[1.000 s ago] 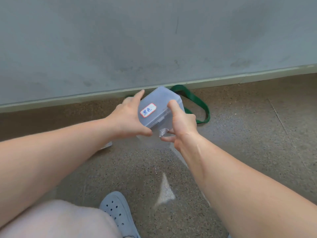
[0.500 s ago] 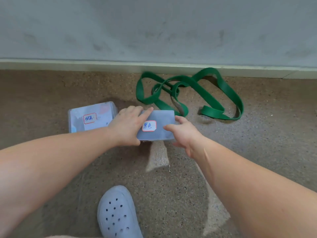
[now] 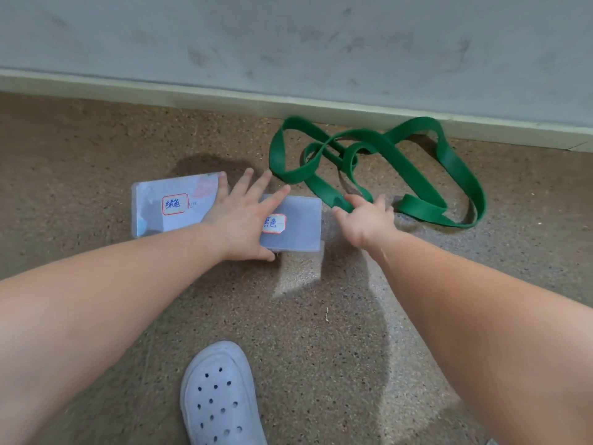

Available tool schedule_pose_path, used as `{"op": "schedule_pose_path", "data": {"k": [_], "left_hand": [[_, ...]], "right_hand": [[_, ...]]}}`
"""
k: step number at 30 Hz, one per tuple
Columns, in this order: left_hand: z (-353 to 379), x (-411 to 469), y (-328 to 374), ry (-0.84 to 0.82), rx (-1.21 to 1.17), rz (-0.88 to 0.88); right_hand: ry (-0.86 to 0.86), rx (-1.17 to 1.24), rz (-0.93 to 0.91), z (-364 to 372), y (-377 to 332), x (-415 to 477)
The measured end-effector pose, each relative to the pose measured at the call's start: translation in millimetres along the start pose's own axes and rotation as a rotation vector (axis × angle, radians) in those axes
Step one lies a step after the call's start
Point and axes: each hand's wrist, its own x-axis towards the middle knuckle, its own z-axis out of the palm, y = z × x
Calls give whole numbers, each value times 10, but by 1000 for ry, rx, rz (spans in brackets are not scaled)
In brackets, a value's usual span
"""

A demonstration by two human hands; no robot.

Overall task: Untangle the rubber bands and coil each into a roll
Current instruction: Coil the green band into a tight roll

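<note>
Two labels, 绿色 box [image 3: 154,220], 黑色 box [image 3: 303,226], band [image 3: 426,210]

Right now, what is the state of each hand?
Left hand: open, fingers flat on the clear box.
Right hand: open, fingertips at the green rubber band, no grip visible.

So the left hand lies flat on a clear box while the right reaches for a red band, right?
The band is green, not red, as the head view shows. The left hand does lie flat on the clear box while the right hand reaches for the band.
</note>
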Motion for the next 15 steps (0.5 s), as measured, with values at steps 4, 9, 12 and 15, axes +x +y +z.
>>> {"op": "schedule_pose_path", "data": {"k": [4,9,12,15], "left_hand": [[-92,0,150,31,-87,5],[-329,-27,324,51,-204,31],[-668,-55,485,51,-242,96],[-1089,-130,689,89,-240,197]], "right_hand": [[-125,-199,-17,-52,93,219],[22,-132,-124,-278,209,31],[231,-170,-282,-538,319,-312],[382,-270,-491,-852,467,-742]]}}
